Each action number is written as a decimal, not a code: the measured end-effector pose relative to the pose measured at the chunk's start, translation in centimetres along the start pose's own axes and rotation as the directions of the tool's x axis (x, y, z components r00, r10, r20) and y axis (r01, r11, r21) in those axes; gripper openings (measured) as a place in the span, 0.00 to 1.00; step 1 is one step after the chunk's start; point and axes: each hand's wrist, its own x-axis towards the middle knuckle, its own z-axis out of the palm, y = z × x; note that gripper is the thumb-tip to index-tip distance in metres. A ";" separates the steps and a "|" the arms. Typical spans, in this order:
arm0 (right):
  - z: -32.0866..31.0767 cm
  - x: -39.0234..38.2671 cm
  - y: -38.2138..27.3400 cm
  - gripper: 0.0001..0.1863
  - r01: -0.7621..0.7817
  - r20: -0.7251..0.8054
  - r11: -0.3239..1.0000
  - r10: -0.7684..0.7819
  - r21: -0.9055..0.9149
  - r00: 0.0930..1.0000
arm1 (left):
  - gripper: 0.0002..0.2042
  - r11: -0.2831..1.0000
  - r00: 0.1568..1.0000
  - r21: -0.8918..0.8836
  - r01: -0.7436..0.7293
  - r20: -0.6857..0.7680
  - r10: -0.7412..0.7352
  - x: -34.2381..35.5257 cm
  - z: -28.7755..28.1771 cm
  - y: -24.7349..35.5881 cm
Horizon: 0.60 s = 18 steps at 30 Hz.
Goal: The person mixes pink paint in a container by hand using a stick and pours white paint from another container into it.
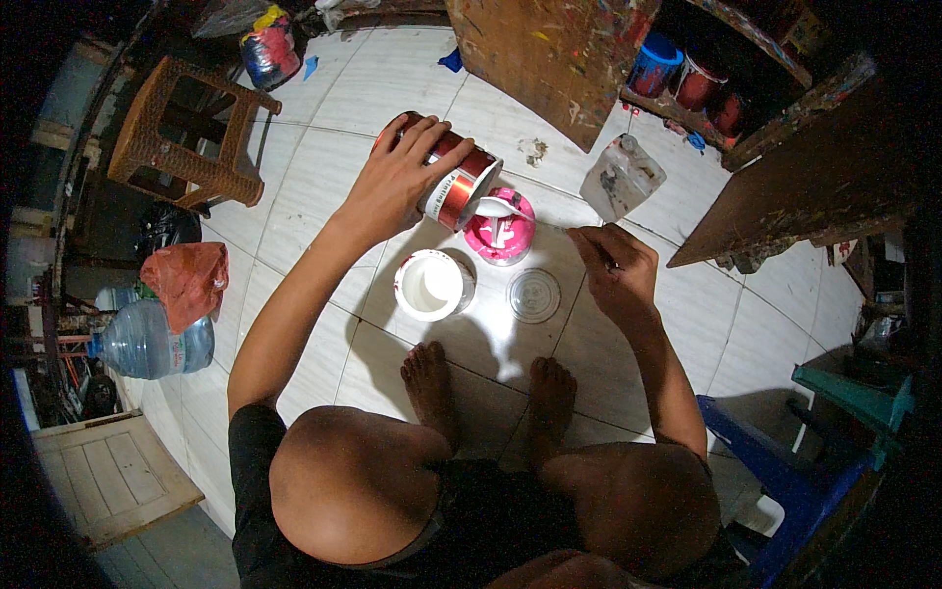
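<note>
My left hand (pixel 397 177) grips a copper-red tin can (pixel 461 191) from above, tipped with its mouth down to the right. At the mouth is a white, spoon-like tool (pixel 497 207), over a pink-and-white tub (pixel 500 240). A thin handle seems to run from it to my right hand (pixel 618 265), whose fingers are pinched together; part of the handle is hard to make out. Nearer me stands an open white tub (pixel 432 285), pale inside. Beside it a clear round lid (pixel 535 294) lies flat on the tiles.
A translucent jug (pixel 623 177) stands at the right, near a paint-stained wooden board (pixel 549 59). Left are a brown stool (pixel 196 133) and a large water bottle (pixel 157 339) under a red cloth (pixel 186 285). A blue stool (pixel 785 491) is at lower right. My bare feet flank the near floor.
</note>
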 end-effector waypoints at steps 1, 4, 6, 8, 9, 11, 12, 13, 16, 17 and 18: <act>0.0 0.1 0.0 0.05 0.011 -0.001 1.000 -0.011 -0.010 1.000 | 0.47 1.000 1.000 -0.001 0.003 0.004 -0.003 0.0 -0.1 0.0; 0.0 0.3 0.0 0.04 0.016 0.001 1.000 -0.016 -0.016 1.000 | 0.47 1.000 1.000 0.003 0.006 0.013 -0.006 0.1 -0.2 0.0; 0.0 0.3 -0.1 0.04 -0.017 0.008 1.000 0.017 0.007 1.000 | 0.47 1.000 1.000 0.013 0.002 0.011 -0.002 0.1 -0.2 0.0; 0.1 0.3 0.1 0.04 0.013 0.004 1.000 -0.013 -0.013 1.000 | 0.47 1.000 1.000 -0.012 0.008 0.019 -0.008 0.1 -0.4 0.0; 0.1 0.3 0.2 0.04 0.028 0.002 0.999 -0.028 -0.023 1.000 | 0.47 1.000 1.000 -0.024 0.012 0.024 -0.011 0.1 -0.4 0.0; 0.1 0.4 0.2 0.04 0.040 0.000 0.999 -0.040 -0.037 0.999 | 0.47 1.000 1.000 -0.011 0.006 0.016 -0.006 0.0 -0.3 0.0; 0.1 0.4 0.2 0.04 0.045 0.000 0.998 -0.045 -0.043 0.999 | 0.47 1.000 1.000 -0.004 0.003 0.012 -0.003 0.0 -0.3 -0.1; 0.1 0.4 0.2 0.04 0.054 -0.002 0.998 -0.054 -0.038 0.999 | 0.47 1.000 1.000 0.000 0.000 0.008 0.000 0.1 -0.3 -0.1; 0.1 0.4 0.1 0.04 0.061 0.002 0.998 -0.061 -0.031 0.998 | 0.47 1.000 1.000 0.015 -0.012 -0.002 0.012 0.2 -0.3 -0.2; 0.1 0.4 0.0 0.04 0.051 0.008 0.998 -0.051 -0.031 0.999 | 0.47 1.000 1.000 0.024 -0.015 -0.004 0.015 0.1 -0.2 -0.2; 0.2 0.3 0.0 0.04 0.041 0.015 0.999 -0.040 -0.031 0.999 | 0.46 0.999 1.000 0.033 -0.017 -0.006 0.018 0.1 -0.2 -0.2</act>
